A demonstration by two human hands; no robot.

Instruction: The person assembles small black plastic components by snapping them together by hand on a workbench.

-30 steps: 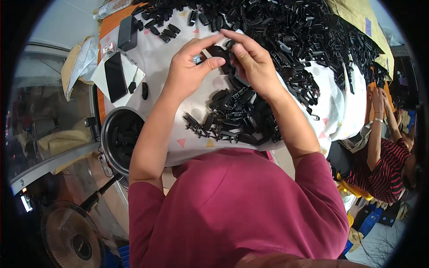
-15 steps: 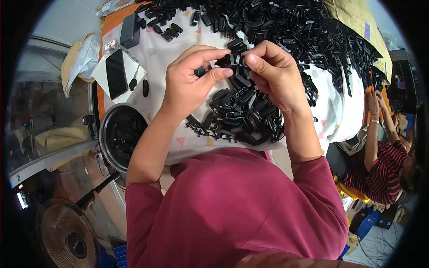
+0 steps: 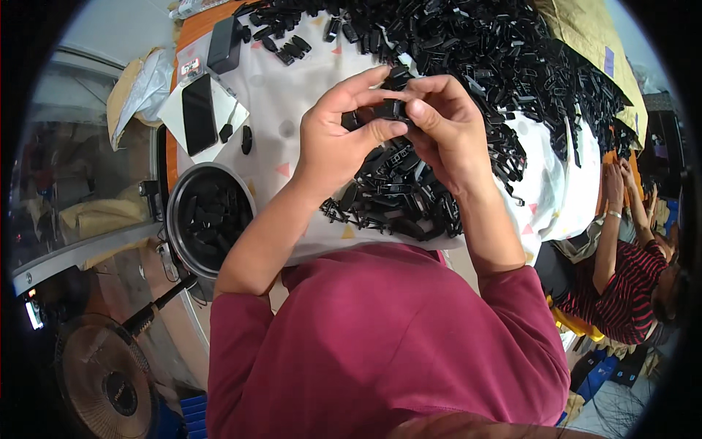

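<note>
Over the table, both my hands meet on a small black plastic part [image 3: 390,110]. My left hand [image 3: 340,135] pinches its left end between thumb and fingers. The thumb and bent forefinger of my right hand [image 3: 452,128] press on its right end. My fingers cover much of the part, so its exact kind cannot be made out. Another dark piece [image 3: 351,120] shows by my left palm. Below my hands lies a loose pile of black plastic parts [image 3: 398,194], some of them open frames and others long rounded shells.
A big heap of black parts [image 3: 475,44] covers the far right of the cloth-covered table [image 3: 274,95]. A metal bowl [image 3: 174,219] with black pieces stands at left, near a phone [image 3: 199,117] and a black box [image 3: 224,45]. A fan [image 3: 110,380] is lower left; a co-worker [image 3: 614,271] sits at right.
My hands have come closer together and the black part has turned between my fingers. The whole view has shifted slightly, so the table things appear further right.
</note>
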